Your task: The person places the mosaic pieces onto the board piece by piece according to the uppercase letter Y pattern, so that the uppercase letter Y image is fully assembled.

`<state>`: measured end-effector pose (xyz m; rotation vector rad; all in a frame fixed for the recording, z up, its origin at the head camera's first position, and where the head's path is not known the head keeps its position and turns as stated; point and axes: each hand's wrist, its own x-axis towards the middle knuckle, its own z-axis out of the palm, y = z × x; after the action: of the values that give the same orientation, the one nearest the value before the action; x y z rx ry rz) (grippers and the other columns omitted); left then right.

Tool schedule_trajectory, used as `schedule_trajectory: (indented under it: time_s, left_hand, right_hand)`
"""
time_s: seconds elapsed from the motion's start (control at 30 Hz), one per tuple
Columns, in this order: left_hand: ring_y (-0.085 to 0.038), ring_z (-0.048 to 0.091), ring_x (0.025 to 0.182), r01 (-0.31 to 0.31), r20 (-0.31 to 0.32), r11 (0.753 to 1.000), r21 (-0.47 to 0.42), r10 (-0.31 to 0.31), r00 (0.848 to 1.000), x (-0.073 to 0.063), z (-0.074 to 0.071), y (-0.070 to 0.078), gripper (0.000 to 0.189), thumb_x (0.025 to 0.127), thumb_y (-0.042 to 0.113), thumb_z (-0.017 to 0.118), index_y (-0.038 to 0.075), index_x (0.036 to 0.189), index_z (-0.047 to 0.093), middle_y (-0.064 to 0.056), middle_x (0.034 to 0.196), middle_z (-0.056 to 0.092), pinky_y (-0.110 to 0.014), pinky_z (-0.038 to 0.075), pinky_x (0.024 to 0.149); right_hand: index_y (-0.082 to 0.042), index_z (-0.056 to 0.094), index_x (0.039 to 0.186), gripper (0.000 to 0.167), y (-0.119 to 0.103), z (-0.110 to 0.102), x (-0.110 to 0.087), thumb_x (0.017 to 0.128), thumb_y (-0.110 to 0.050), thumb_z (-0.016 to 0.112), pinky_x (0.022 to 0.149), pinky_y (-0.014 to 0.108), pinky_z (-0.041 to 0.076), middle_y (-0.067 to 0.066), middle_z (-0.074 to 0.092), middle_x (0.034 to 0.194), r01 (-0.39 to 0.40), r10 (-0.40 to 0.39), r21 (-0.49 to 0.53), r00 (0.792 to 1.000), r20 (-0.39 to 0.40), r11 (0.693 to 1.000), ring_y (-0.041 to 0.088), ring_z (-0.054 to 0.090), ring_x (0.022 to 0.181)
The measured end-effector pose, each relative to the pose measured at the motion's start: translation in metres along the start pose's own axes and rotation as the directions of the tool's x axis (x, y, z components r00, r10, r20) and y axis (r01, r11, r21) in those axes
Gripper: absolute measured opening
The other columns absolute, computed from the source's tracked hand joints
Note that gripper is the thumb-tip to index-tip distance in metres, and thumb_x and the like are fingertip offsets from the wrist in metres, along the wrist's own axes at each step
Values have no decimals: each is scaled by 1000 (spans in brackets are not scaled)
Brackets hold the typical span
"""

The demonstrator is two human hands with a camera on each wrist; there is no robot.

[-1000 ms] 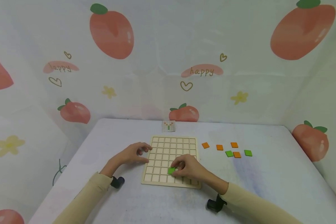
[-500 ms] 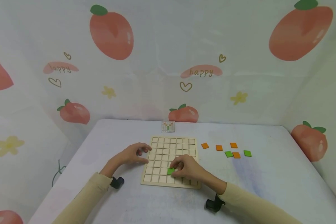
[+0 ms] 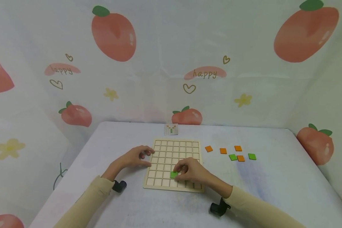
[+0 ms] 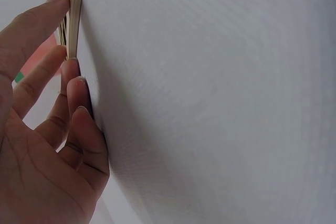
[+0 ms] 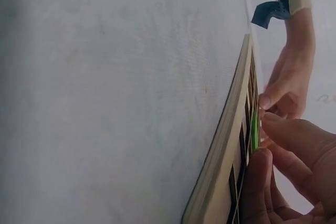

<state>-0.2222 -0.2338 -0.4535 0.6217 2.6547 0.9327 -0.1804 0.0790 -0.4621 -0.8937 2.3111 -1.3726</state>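
A pale wooden grid board (image 3: 171, 189) lies on the table, its surface divided into square cells. My right hand (image 3: 191, 171) is over its lower middle and pinches a small green square tile (image 3: 173, 174) between thumb and fingers. That tile sits right at one of the cells; in the right wrist view the green tile (image 5: 255, 131) shows edge-on between the fingertips, close over the grid. My left hand (image 3: 134, 156) rests at the board's left edge, thumb and forefinger touching the rim. The left wrist view shows the fingers (image 4: 37, 27) against the board's side (image 4: 76, 17).
Right of the board lie loose tiles, several orange (image 3: 223, 151) and two green (image 3: 252, 156). A small card (image 3: 171, 129) with a coloured grid pattern lies behind the board. The white table (image 3: 125, 133) meets a printed cloth backdrop (image 3: 159, 47).
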Motion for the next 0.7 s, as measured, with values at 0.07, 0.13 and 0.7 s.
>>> schedule_trajectory:
  time_s: [0.07, 0.13, 0.7]
  left_hand:
    - [-18, 55, 92, -5, -2, 1000, -4, 5, 1000, 0, -1, 1, 52, 82, 21, 87, 9, 128, 65, -1, 110, 60, -40, 47, 83]
    - [-19, 55, 91, -13, -4, 1000, -9, 13, 1000, 0, -1, 1, 52, 82, 21, 88, 8, 127, 65, -1, 109, 60, -40, 48, 83]
    - [-19, 56, 90, -75, -2, 997, 5, 75, 997, 0, 0, -2, 51, 84, 22, 86, 5, 127, 64, -2, 109, 60, -40, 48, 83]
  right_hand:
    - [-7, 75, 98, 19, 1, -2, -2, 82, -10, 86, 67, 27, 52, -1, 71, 93, 6, -6, 4, 1000, -1, 1000, 15, 64, 73]
    - [-7, 76, 99, 20, 2, -6, -5, 82, -12, 86, 68, 28, 52, 0, 71, 94, 9, -9, 13, 1000, -3, 1000, 15, 63, 74]
    - [-9, 76, 106, 14, 29, -59, -55, 93, -16, 76, 70, 32, 54, 2, 70, 101, -22, 24, 68, 999, -30, 997, 24, 69, 80]
